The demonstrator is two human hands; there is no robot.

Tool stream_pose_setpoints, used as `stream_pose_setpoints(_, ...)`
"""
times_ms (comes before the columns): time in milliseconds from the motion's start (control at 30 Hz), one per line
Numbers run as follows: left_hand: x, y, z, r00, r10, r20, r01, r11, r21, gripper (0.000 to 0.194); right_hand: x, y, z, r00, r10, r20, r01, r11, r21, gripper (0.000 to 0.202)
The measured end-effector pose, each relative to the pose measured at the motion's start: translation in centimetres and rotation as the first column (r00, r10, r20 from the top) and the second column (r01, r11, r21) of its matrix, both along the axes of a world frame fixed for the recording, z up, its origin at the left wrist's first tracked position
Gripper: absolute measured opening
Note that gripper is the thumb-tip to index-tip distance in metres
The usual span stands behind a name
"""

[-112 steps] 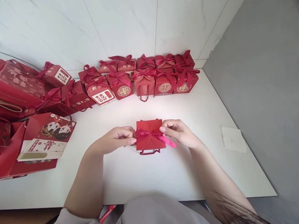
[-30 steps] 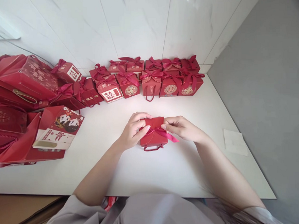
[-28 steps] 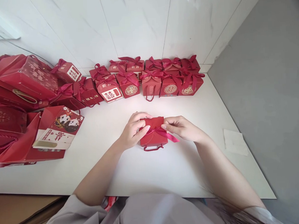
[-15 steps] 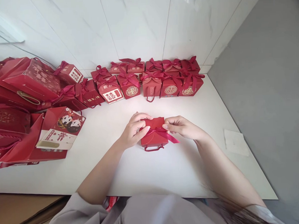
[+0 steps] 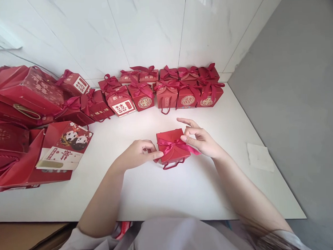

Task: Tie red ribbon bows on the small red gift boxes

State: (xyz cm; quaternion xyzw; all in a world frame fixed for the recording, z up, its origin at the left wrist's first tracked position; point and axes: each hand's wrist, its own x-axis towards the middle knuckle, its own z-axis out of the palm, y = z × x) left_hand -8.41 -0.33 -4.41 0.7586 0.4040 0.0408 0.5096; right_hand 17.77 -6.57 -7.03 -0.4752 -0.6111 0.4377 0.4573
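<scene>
A small red gift box (image 5: 174,156) with a twisted cord handle stands on the white table in front of me. Across its folded top lies a magenta ribbon (image 5: 169,143), tied at the middle, with a tail reaching out to the right. At the box's left edge my left hand (image 5: 137,154) is closed, thumb and curled fingers pinching what looks like the ribbon's left end. My right hand (image 5: 199,138) hovers over the right side of the box, fingers apart and holding nothing; its thumb tip is close to the ribbon.
Along the tiled wall stand two rows of red gift boxes (image 5: 167,97) with bows. Larger red boxes and bags (image 5: 31,93) are piled at the left, with a printed card box (image 5: 76,139) in front. A white paper sheet (image 5: 260,157) lies near the table's right edge.
My left hand has slid off the box top to its left edge. My right hand has let go of the ribbon and spread its fingers. The box has turned slightly.
</scene>
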Motion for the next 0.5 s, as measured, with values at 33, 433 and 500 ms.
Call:
stream_pose_setpoints(33, 0.08, -0.05, -0.10, 0.999, -0.033, 0.042, 0.036, 0.998, -0.059, 0.039, -0.06, 0.02, -0.22, 1.000, 0.012, -0.020, -0.012, 1.000, -0.009, 0.038)
stream_pose_setpoints(433, 0.18, 0.25, -0.71, 0.966, -0.063, 0.253, 0.135, 0.951, -0.279, 0.041, -0.14, 0.05, -0.19, 0.985, 0.056, -0.166, -0.079, 0.988, -0.134, 0.042)
stream_pose_setpoints(500, 0.17, 0.34, -0.66, 0.958, -0.082, 0.275, 0.158, 0.950, -0.268, 0.046, -0.14, 0.05, -0.25, 0.984, 0.050, -0.173, -0.074, 0.988, -0.135, 0.042)
